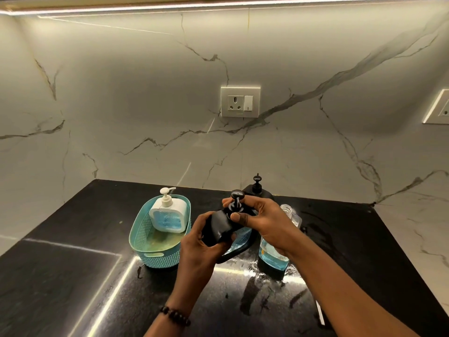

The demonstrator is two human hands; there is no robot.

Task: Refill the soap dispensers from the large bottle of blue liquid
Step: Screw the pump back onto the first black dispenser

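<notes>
Left hand wraps the black dispenser body above the counter; right hand pinches its pump collar, seemingly. Dispenser tilted, pump pointing up and far.

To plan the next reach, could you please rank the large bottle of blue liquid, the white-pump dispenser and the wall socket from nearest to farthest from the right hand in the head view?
1. Large bottle of blue liquid: directly under the right hand.
2. White-pump dispenser: to the left, in the teal basket.
3. Wall socket: up on the marble wall.

Teal basket; black counter
</notes>
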